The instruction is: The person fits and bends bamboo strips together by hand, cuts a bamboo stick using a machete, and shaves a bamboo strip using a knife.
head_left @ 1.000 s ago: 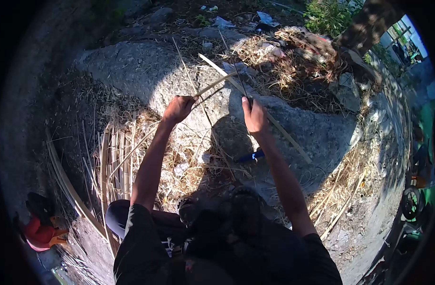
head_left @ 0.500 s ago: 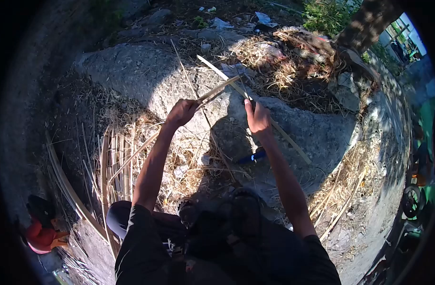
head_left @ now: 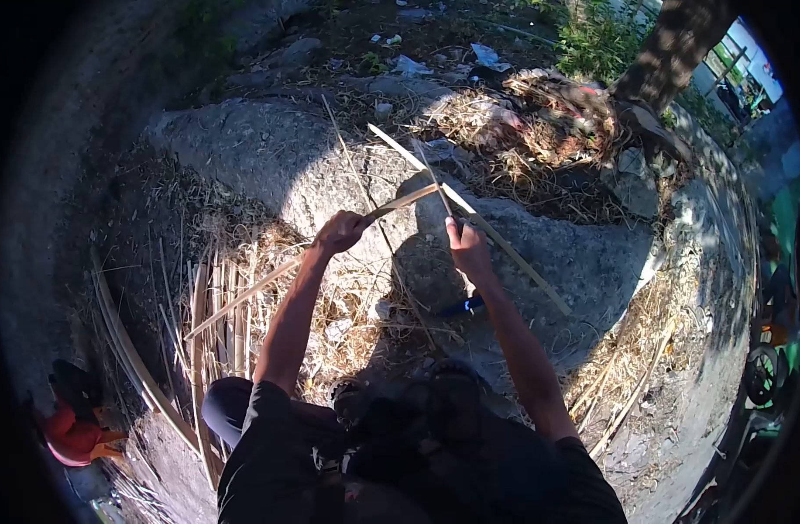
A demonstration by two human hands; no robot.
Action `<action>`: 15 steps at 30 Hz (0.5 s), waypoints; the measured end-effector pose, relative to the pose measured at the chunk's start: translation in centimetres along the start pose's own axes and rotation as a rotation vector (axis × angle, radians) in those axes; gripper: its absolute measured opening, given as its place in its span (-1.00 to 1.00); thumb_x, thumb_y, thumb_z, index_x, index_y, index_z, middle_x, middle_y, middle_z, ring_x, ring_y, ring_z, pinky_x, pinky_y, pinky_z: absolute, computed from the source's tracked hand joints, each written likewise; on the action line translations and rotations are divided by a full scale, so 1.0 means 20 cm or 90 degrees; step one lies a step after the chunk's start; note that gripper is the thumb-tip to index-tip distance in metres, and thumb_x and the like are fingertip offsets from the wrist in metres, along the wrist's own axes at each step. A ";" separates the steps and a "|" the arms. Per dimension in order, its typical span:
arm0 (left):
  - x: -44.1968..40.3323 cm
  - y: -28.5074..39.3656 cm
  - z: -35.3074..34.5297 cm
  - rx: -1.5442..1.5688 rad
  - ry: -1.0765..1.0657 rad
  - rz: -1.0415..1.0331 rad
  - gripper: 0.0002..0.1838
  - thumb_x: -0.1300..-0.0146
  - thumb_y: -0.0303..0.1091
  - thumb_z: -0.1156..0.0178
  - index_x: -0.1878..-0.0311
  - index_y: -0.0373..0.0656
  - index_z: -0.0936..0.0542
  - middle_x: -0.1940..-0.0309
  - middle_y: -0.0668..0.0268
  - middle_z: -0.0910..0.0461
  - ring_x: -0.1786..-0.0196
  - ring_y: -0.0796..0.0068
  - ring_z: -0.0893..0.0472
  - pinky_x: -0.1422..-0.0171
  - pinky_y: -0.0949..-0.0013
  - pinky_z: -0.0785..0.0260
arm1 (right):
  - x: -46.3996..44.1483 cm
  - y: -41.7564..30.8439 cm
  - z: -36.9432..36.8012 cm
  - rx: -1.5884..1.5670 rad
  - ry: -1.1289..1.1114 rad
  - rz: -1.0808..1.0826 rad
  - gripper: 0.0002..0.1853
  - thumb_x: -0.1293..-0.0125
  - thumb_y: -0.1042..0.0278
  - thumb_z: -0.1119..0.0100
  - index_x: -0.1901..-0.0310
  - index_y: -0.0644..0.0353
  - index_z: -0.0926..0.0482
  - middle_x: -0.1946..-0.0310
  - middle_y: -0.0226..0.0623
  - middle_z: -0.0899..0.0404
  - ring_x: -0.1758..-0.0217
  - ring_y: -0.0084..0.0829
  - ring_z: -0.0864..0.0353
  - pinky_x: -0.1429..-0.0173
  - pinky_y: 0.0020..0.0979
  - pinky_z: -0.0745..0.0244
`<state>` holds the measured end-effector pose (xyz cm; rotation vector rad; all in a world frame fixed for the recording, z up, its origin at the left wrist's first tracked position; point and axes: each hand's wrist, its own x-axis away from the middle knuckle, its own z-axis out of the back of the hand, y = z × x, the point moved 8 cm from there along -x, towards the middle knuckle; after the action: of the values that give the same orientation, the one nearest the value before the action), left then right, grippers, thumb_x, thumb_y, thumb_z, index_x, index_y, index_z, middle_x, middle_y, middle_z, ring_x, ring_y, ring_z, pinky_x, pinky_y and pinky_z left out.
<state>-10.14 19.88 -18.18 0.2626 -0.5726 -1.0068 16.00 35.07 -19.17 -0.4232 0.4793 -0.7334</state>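
Observation:
My left hand (head_left: 341, 232) is closed round a bamboo strip (head_left: 247, 299), which slants up to the right past my fist. In my right hand (head_left: 470, 249) is a knife (head_left: 429, 168), its blade pointing up and slightly left. The blade crosses the far end of the strip; whether it cuts in I cannot tell. A second bamboo strip (head_left: 524, 266) lies slantwise on the rock (head_left: 583, 253) behind and beside my right hand. Under my right forearm lies a blue object (head_left: 461, 308), partly hidden.
Several long bamboo strips (head_left: 199, 375) lie at the left. Pale shavings (head_left: 330, 301) cover the ground before my knees. A tree trunk (head_left: 675, 52) stands at the back right, with dry fibres (head_left: 522, 131) beside it. A person in red (head_left: 68, 432) is at the lower left.
The strip's far end has dropped lower, and my right hand has moved down and slightly left. The knife blade now tilts up-left and shows more of its side.

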 end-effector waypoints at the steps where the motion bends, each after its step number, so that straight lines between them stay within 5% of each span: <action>1: -0.01 0.03 0.06 0.033 0.038 -0.069 -0.31 -0.58 0.24 -0.01 0.28 -0.26 -0.74 0.47 -0.10 -0.65 0.37 -0.15 -0.66 0.18 -0.13 -0.42 | -0.02 -0.06 0.06 0.018 0.048 0.045 -0.40 -0.62 -0.18 -0.02 0.12 0.36 -0.63 0.40 0.22 -0.66 0.24 0.27 -0.69 0.17 0.13 -0.54; 3: 0.02 0.08 0.20 0.070 0.114 -0.123 -0.30 -0.59 0.25 -0.01 0.29 -0.26 -0.74 0.53 -0.09 -0.63 0.45 -0.13 -0.64 0.24 -0.11 -0.42 | -0.13 -0.16 0.28 -0.111 -0.028 -0.166 -0.42 -0.63 -0.16 -0.02 0.14 0.35 -0.62 0.37 0.23 -0.65 0.23 0.26 -0.67 0.14 0.09 -0.56; 4: 0.02 0.08 0.22 0.075 0.131 -0.143 -0.30 -0.59 0.25 -0.01 0.28 -0.26 -0.74 0.53 -0.08 -0.64 0.46 -0.11 -0.64 0.25 -0.11 -0.42 | -0.13 -0.17 0.29 -0.131 -0.029 -0.165 -0.41 -0.62 -0.17 -0.03 0.10 0.37 -0.62 0.37 0.23 -0.66 0.22 0.26 -0.68 0.13 0.09 -0.57; 5: 0.04 0.08 0.17 0.080 0.123 -0.139 -0.30 -0.59 0.25 -0.01 0.28 -0.26 -0.74 0.53 -0.08 -0.64 0.46 -0.11 -0.64 0.25 -0.11 -0.42 | -0.08 -0.13 0.20 -0.131 0.006 -0.088 -0.39 -0.61 -0.19 -0.03 0.05 0.37 -0.64 0.33 0.26 -0.68 0.16 0.25 -0.70 0.08 0.10 -0.58; 7: -0.01 -0.03 -0.02 0.021 0.007 -0.046 -0.33 -0.59 0.23 0.00 0.23 -0.24 -0.75 0.45 -0.07 -0.70 0.38 -0.06 -0.70 0.18 -0.11 -0.48 | 0.07 0.08 -0.10 -0.144 -0.088 -0.157 -0.36 -0.60 -0.22 -0.01 -0.05 0.36 -0.66 0.22 0.28 -0.70 0.01 0.24 -0.71 -0.03 0.13 -0.58; 8: -0.08 -0.18 -0.28 -0.037 -0.007 -0.046 -0.37 -0.59 0.21 -0.01 0.17 -0.21 -0.76 0.35 -0.05 -0.73 0.26 -0.06 -0.74 0.09 -0.09 -0.54 | 0.17 0.17 -0.23 -0.156 -0.213 -0.296 -0.35 -0.60 -0.23 0.01 -0.10 0.35 -0.66 0.16 0.27 -0.72 -0.08 0.23 -0.70 -0.09 0.15 -0.58; 9: -0.10 -0.22 -0.39 -0.027 -0.059 -0.043 -0.41 -0.58 0.17 -0.01 0.12 -0.19 -0.76 0.27 -0.06 -0.75 0.17 -0.09 -0.75 0.01 -0.08 -0.57 | 0.20 0.12 -0.17 -0.147 -0.158 -0.262 -0.29 -0.58 -0.30 0.04 -0.01 0.37 -0.66 0.24 0.20 -0.72 0.03 0.25 -0.71 -0.04 0.12 -0.58; 10: -0.10 -0.30 -0.42 0.021 0.051 -0.047 -0.44 -0.57 0.16 -0.04 0.09 -0.17 -0.76 0.25 -0.06 -0.76 0.19 -0.10 -0.75 0.01 -0.08 -0.57 | 0.17 0.08 -0.13 -0.136 -0.103 -0.228 -0.23 -0.57 -0.38 0.06 0.07 0.39 -0.66 0.31 0.12 -0.73 0.14 0.26 -0.72 0.01 0.08 -0.59; 13: -0.05 -0.22 -0.38 0.028 0.035 -0.049 -0.47 -0.55 0.16 -0.07 0.07 -0.13 -0.77 0.29 -0.08 -0.74 0.20 -0.10 -0.74 0.04 -0.11 -0.55 | 0.19 0.20 -0.25 -0.051 -0.254 -0.254 -0.25 -0.60 -0.34 0.16 0.02 0.33 -0.72 0.11 0.23 -0.73 -0.07 0.33 -0.68 -0.19 0.21 -0.53; 15: -0.07 -0.21 -0.30 -0.008 0.059 -0.038 -0.49 -0.55 0.14 -0.09 0.10 -0.12 -0.78 0.35 -0.09 -0.72 0.23 -0.14 -0.73 0.07 -0.11 -0.55 | 0.16 0.09 -0.13 -0.081 -0.210 -0.237 -0.23 -0.60 -0.35 0.17 0.03 0.34 -0.72 0.13 0.25 -0.72 -0.04 0.35 -0.68 -0.16 0.19 -0.55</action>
<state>-10.37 18.61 -25.51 0.3140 -0.4769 -1.0495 17.57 33.57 -23.08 -0.7509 0.1346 -0.9725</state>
